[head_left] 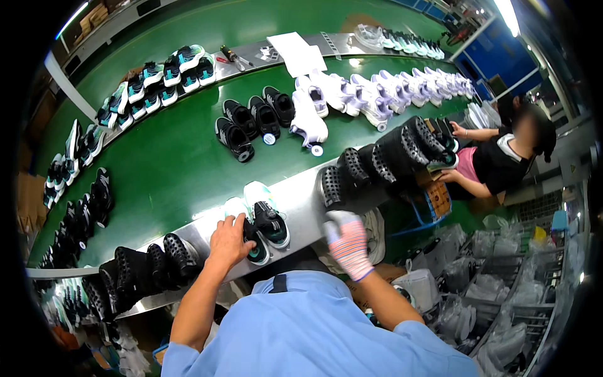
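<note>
My bare left hand [229, 240] rests on a black and teal sneaker [253, 242] standing on the metal ledge [301, 201] in front of me. Its mate [269, 217] stands right beside it. My right hand [347, 242], in a striped work glove, hovers over the ledge's near edge with fingers bent; whether it holds anything cannot be seen. It is just below a row of black shoe lasts [377, 164].
A green conveyor belt [169, 169] carries black sneakers [251, 122] and white sneakers [352, 94]. More black lasts [147, 267] line the ledge at left. Another person [502, 160] works at right. Racks of bagged items [502, 301] stand lower right.
</note>
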`<action>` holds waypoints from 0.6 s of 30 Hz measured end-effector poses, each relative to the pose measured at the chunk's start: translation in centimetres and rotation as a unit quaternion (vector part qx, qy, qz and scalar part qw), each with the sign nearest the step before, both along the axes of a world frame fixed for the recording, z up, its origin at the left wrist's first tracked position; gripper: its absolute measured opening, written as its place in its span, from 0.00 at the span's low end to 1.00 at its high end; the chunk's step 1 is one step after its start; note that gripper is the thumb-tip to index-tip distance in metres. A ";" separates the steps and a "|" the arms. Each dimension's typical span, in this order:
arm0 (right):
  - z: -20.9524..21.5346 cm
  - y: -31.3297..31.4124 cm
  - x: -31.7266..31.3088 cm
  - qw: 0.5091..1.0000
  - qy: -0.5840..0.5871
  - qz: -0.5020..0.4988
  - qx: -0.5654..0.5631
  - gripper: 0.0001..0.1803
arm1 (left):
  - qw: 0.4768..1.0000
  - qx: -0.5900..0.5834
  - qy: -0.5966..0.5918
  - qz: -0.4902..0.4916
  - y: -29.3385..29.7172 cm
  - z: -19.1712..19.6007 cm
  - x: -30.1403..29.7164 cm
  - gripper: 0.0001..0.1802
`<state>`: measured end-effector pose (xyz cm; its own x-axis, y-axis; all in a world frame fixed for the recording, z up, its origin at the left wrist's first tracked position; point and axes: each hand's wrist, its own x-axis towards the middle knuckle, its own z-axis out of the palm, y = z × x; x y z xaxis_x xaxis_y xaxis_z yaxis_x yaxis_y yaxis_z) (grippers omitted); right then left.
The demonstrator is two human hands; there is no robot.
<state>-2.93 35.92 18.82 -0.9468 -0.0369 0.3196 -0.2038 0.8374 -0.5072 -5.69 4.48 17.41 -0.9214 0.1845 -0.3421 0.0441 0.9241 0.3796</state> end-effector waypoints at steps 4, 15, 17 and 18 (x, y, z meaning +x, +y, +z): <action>-0.1 2.5 1.9 0.994 -0.086 -0.065 -0.021 0.11 | 0.977 0.080 0.111 -0.161 2.1 -0.7 -1.7 0.41; -8.8 -7.6 -3.7 0.931 -0.360 -0.037 -0.052 0.29 | 0.970 0.054 0.180 -0.154 5.0 -4.5 -3.9 0.28; -8.4 -7.8 -4.3 0.921 -0.383 -0.056 -0.050 0.28 | 0.965 0.023 0.209 -0.160 5.8 -4.4 -3.9 0.25; -8.3 -7.9 -4.4 0.915 -0.395 -0.065 -0.047 0.28 | 0.966 0.035 0.210 -0.148 5.7 -5.1 -4.2 0.23</action>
